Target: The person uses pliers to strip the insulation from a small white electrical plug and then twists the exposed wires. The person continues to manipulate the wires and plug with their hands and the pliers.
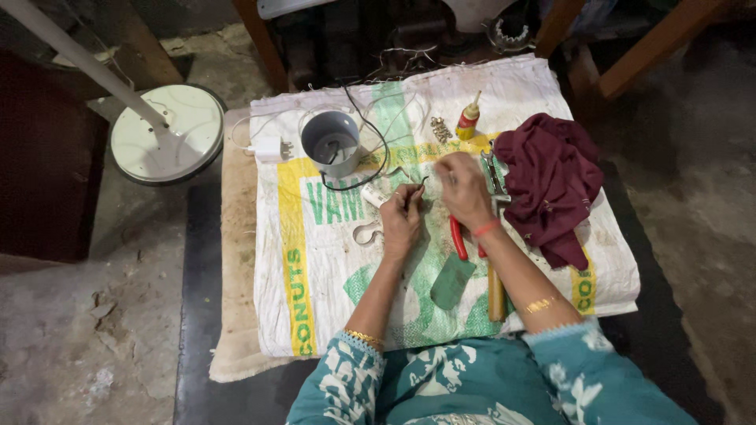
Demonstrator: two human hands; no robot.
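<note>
At the far left, a round white lamp base [167, 132] with a smooth pole is standing on the rough floor. Beside it, a woven plastic sack [331, 307], white with green and yellow print, is lying flat over a padded surface and is serving as the work area. On the sack a small white charger [268, 148] and a grey plastic cup [331, 143] are resting, with a thin black cable looping around the cup.

Near the middle, the left hand [402, 220] is pinching a thin dark wire hook [419, 186] between its fingers. The wire is looking light, stiff and springy, and probably a little slippery, so it seems best held close to the bend. The right hand [465, 189] is raised just beside it with fingers bunched; what it is grasping I cannot tell.

Under the right wrist, pliers with red handles [458, 238] are lying, hard and heavier. Farther away a small glue bottle [469, 118] is standing. At the right, a soft maroon cloth [551, 185] is lying crumpled.
</note>
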